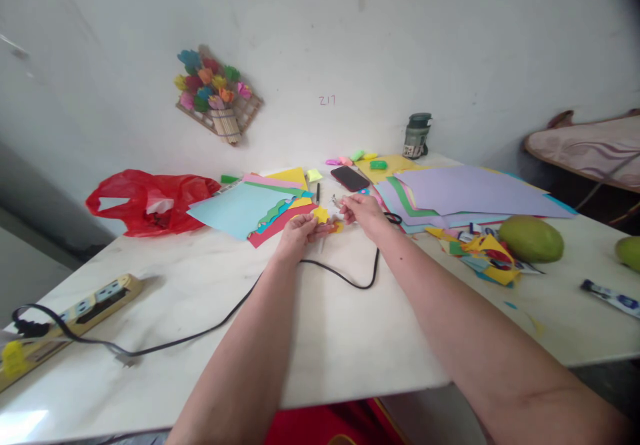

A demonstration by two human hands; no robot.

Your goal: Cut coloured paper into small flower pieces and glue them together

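Note:
My left hand (299, 229) is closed on a small yellow paper cut-out (321, 215) with a star-like edge, held above the middle of the table. Just to its right, my right hand (361, 209) is pinched, and a small silvery thing (335, 199) shows at its fingertips, too small to name. An orange-yellow piece (338, 227) lies below and between the hands, partly hidden by fingers. A black cable (345, 279) runs under both arms. Behind the hands are a black pen (317, 194) and a phone (350, 179).
Coloured paper sheets lie at left (230, 206) and right (465, 195). A red plastic bag (135, 198) and a power strip (95, 305) are on the left. Paper scraps (493, 258), a green mango (531, 239) and a glue tube (613, 298) sit right. A bottle (417, 137) stands behind.

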